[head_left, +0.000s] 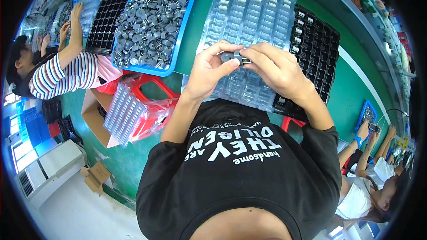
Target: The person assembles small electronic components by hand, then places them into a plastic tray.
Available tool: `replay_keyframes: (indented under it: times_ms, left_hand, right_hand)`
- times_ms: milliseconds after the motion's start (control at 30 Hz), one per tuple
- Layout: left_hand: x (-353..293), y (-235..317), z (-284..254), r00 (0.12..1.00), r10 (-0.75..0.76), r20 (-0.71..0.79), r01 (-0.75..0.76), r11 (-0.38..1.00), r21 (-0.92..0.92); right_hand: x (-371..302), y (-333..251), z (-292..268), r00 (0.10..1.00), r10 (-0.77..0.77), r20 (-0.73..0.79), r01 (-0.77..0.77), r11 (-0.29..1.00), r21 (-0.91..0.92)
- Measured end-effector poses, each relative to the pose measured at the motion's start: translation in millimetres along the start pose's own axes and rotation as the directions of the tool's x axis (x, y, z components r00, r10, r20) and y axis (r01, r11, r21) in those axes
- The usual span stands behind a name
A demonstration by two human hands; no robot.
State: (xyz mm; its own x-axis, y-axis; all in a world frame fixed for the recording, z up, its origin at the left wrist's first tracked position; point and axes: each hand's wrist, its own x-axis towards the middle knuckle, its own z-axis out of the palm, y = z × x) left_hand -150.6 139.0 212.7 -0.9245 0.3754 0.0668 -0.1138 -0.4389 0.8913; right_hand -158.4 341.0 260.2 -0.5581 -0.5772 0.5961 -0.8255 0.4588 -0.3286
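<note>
As I look down from the head camera, the scene reads as follows.

Left hand (208, 72): I see it raised over the bench, fingers curled, thumb and forefinger pinched closed on the left end of a small grey part (232, 56).
Right hand (276, 69): it meets the left hand from the right, fingertips closed on the right end of the same grey part.
Grey part: held between both hands, above the clear blister tray (249, 13), at the near middle of the bench.
Clear blister tray: lies on the green bench (193, 31), rows of pockets holding pale pieces; its near edge is hidden by my hands.
Black tray (318, 44): just right of the clear one, partly under it.
Blue bin (153, 22): far left, heaped with loose grey parts.
Second black tray (106, 15): touching the blue bin's left side.
Co-worker in a striped sleeve (66, 73): at far left, arms reaching onto the bench.
Stack of clear trays (122, 113): below the bench edge at left, on a red stool (151, 93).
</note>
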Motion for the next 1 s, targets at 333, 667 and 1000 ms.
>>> replay_keyframes:
  times_ms: [333, 667, 1000]
  left_hand:
    - [1.9, -7.8, 16.3, 0.992, 0.088, -0.094, -0.084, 0.995, 0.049]
    - [0.7, -7.8, -6.0, 0.971, -0.213, -0.112, 0.174, 0.944, -0.282]
    - [-8.2, -0.7, -29.8, 0.968, -0.198, -0.153, 0.136, 0.93, -0.341]
  right_hand:
    - [-13.3, -2.0, 13.3, 0.834, 0.551, 0.004, -0.429, 0.645, 0.633]
    - [-94.4, 143.4, -50.1, 0.869, 0.348, -0.352, -0.485, 0.744, -0.46]
    - [-108.4, 166.6, -46.1, 0.914, 0.386, -0.122, -0.391, 0.765, -0.512]
